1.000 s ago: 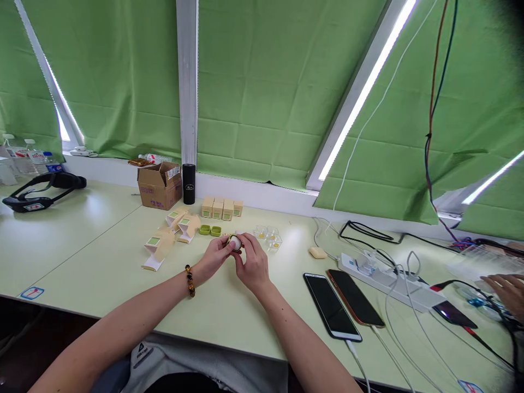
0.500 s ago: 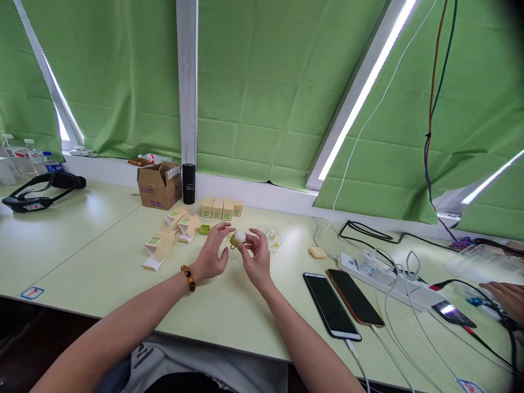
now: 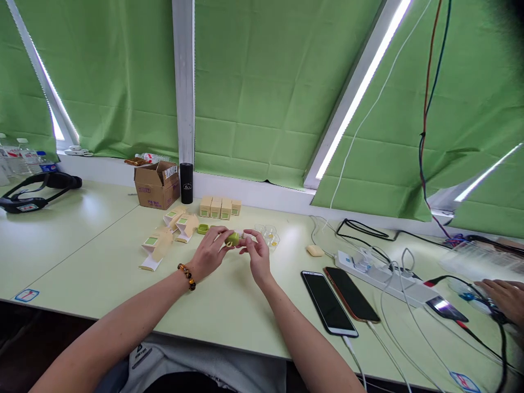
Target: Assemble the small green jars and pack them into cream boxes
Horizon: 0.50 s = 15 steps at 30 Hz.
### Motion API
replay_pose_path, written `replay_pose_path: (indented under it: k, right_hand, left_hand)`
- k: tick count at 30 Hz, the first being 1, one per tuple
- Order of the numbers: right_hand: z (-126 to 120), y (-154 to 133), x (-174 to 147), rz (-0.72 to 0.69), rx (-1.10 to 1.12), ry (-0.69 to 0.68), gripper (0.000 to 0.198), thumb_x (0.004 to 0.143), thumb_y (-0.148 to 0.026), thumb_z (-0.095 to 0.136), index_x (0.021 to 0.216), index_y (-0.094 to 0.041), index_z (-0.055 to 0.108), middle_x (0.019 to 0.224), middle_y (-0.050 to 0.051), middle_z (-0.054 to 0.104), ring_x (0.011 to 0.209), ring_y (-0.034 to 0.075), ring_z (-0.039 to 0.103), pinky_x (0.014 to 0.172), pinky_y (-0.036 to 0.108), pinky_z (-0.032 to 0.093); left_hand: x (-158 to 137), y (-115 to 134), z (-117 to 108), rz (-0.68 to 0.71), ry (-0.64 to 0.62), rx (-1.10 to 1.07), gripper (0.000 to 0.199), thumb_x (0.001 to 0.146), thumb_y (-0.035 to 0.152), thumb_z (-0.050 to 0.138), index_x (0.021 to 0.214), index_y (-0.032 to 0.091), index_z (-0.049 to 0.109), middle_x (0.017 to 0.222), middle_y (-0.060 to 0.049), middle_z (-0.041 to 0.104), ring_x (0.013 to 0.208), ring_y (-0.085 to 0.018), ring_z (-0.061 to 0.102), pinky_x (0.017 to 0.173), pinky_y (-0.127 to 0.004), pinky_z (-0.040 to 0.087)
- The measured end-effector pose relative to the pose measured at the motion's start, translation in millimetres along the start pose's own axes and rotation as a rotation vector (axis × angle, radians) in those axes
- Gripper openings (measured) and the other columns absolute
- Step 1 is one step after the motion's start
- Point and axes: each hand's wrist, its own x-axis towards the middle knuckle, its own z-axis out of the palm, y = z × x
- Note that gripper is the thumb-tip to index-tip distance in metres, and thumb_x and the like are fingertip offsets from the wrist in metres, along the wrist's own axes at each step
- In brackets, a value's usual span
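Note:
Between my hands, above the table, is a small rounded green cover [image 3: 232, 239] with a loop on it. My left hand [image 3: 212, 248] grips it from the left, fingers and thumb closed around it. A bit of a white rounded case [image 3: 242, 236] shows at the cover's right side, mostly hidden by fingers. My right hand [image 3: 257, 256] has its fingertips pressed there, pinching at that end. A small green square tray-like piece [image 3: 203, 229] lies on the table just beyond my left hand. Clear plastic cups [image 3: 268, 236] with yellow spots stand past my right hand.
Opened cardboard sleeves [image 3: 158, 245] lie to the left. Several small boxes [image 3: 215, 207] stand behind, near a brown carton [image 3: 158, 184] and a black tumbler [image 3: 186, 183]. Two phones [image 3: 329, 303], a power strip [image 3: 385, 279] and cables are at right. Another person's hand [image 3: 501, 300] rests at the far right.
The green cover has turned, so its outside faces me and the white case is mostly hidden. My left fingers have closed around it, and my right fingers have drawn in to its right end.

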Motion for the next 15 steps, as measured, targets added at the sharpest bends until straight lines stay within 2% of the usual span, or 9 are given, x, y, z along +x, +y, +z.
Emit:
replay_pose_path:
  k: [2, 4, 5, 7, 10, 13, 15]
  right_hand:
    - [-10.1, 2.9, 5.8, -0.029, -0.242, 0.113, 0.031, 0.096, -0.047, 0.053, 0.115, -0.023, 0.058, 0.092, 0.007, 0.072, 0.088, 0.024, 0.067, 0.077, 0.038, 0.053]
    - [-23.5, 8.5, 13.8, -0.096, -0.616, 0.265, 0.028, 0.093, -0.038, 0.055, 0.115, -0.022, 0.062, 0.104, 0.01, 0.069, 0.102, 0.028, 0.061, 0.088, 0.043, 0.049]
    - [-30.8, 12.2, 18.0, -0.121, -0.79, 0.329, 0.03, 0.091, -0.033, 0.056, 0.117, -0.021, 0.063, 0.112, 0.012, 0.066, 0.11, 0.031, 0.056, 0.094, 0.046, 0.046]
    - [-44.9, 20.7, 25.3, -0.073, -1.035, 0.432, 0.04, 0.086, -0.027, 0.06, 0.125, -0.018, 0.062, 0.125, 0.018, 0.057, 0.12, 0.035, 0.049, 0.101, 0.048, 0.041]
    - [-61.6, 34.7, 31.2, 0.117, -1.196, 0.483, 0.048, 0.083, -0.027, 0.066, 0.129, -0.017, 0.06, 0.132, 0.021, 0.051, 0.127, 0.039, 0.043, 0.101, 0.047, 0.039]
    - [-71.6, 46.3, 32.1, 0.237, -1.243, 0.412, 0.036, 0.082, -0.028, 0.068, 0.117, -0.019, 0.065, 0.127, 0.019, 0.056, 0.126, 0.038, 0.044, 0.099, 0.045, 0.039]
    - [-75.2, 50.6, 32.2, 0.235, -1.233, 0.381, 0.024, 0.08, -0.025, 0.067, 0.104, -0.02, 0.067, 0.118, 0.017, 0.061, 0.12, 0.036, 0.049, 0.097, 0.045, 0.04]
  left_hand:
    - [0.3, -2.7, 2.9, -0.132, 0.06, -0.096, 0.041, 0.095, 0.027, 0.064, 0.135, 0.024, 0.058, 0.124, -0.013, 0.06, 0.117, -0.026, 0.059, 0.1, -0.047, 0.054]
    - [0.4, -7.4, 7.2, -0.279, 0.109, -0.217, 0.04, 0.093, 0.032, 0.067, 0.132, 0.024, 0.06, 0.123, -0.012, 0.061, 0.112, -0.025, 0.062, 0.097, -0.043, 0.056]
    - [0.2, -10.4, 9.7, -0.348, 0.127, -0.284, 0.039, 0.093, 0.034, 0.067, 0.13, 0.023, 0.062, 0.123, -0.012, 0.063, 0.109, -0.024, 0.063, 0.095, -0.042, 0.057]
    - [-1.1, -17.2, 14.9, -0.477, 0.154, -0.409, 0.039, 0.092, 0.038, 0.067, 0.128, 0.022, 0.063, 0.122, -0.012, 0.065, 0.105, -0.022, 0.066, 0.091, -0.039, 0.057]
    - [-4.6, -26.6, 21.2, -0.625, 0.181, -0.519, 0.044, 0.09, 0.043, 0.07, 0.127, 0.019, 0.064, 0.119, -0.013, 0.069, 0.1, -0.022, 0.068, 0.091, -0.039, 0.057]
    - [-7.4, -31.7, 24.7, -0.679, 0.185, -0.558, 0.049, 0.088, 0.046, 0.072, 0.127, 0.018, 0.064, 0.119, -0.013, 0.07, 0.102, -0.022, 0.069, 0.093, -0.039, 0.056]
    - [-8.1, -32.2, 25.7, -0.691, 0.183, -0.582, 0.05, 0.086, 0.046, 0.073, 0.127, 0.018, 0.064, 0.119, -0.013, 0.07, 0.103, -0.022, 0.069, 0.093, -0.038, 0.056]
